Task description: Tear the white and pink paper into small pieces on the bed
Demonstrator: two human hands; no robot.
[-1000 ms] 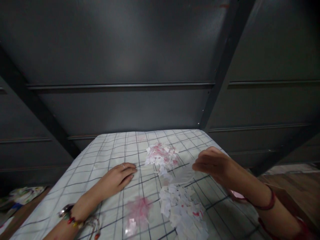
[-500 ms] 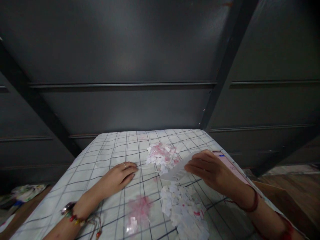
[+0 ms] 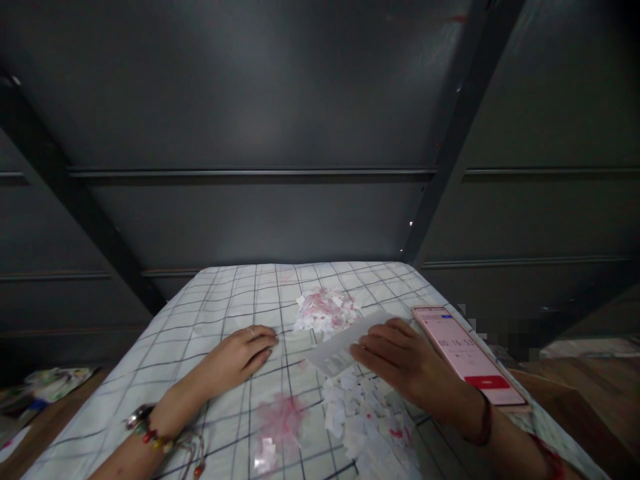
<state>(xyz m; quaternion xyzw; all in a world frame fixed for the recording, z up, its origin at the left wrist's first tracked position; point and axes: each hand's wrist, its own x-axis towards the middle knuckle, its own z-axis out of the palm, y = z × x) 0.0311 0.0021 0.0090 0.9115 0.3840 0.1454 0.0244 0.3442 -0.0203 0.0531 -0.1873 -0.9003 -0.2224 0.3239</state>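
Note:
My right hand (image 3: 403,357) grips a flat whitish strip (image 3: 337,347), which looks like paper or a backing sheet with small pale shapes along its lower part. The strip slants between two piles of small pieces. Beyond it lies a pile of white and pink scraps (image 3: 327,310); below it, nearer me, spreads a larger pile of white pieces (image 3: 367,427). On the checked cloth, left of the strip, my left hand (image 3: 250,350) rests with fingers extended and nothing visible in it. A loose cluster of clear pink pieces (image 3: 283,417) lies nearer me, with a few shiny white pieces (image 3: 265,455) beside it.
A pink-edged phone (image 3: 470,360) showing a running timer lies by the table's right edge, close to my right forearm. The white checked tablecloth (image 3: 220,300) reaches back to a dark panelled wall (image 3: 260,220). A brown box (image 3: 565,407) stands below, at right.
My right hand has moved left and slightly down with the strip, uncovering more of the phone. My left hand has stayed nearly still.

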